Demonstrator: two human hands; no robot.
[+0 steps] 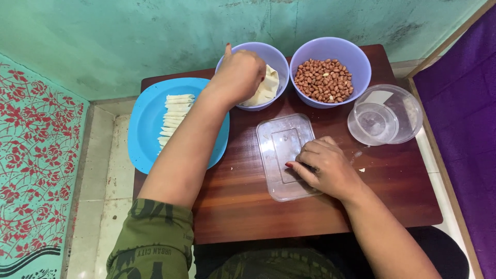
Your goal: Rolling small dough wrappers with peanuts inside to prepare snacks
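My left hand (pixel 237 75) reaches into a purple bowl (pixel 276 57) at the back of the table and touches the pale pastry sheets (pixel 266 89) in it; whether it grips one is hidden. My right hand (pixel 325 168) rests with curled fingers on a clear plastic lid (pixel 281 147) lying flat at the table's middle. A blue plate (pixel 144 121) on the left holds a row of several rolled pale pastries (pixel 174 113).
A second purple bowl (pixel 356 59) full of peanuts (pixel 324 80) stands at the back right. A clear round container (pixel 385 113) with water sits at the right. The small wooden table (pixel 392 191) stands on a tiled floor beside a green wall and a patterned mat.
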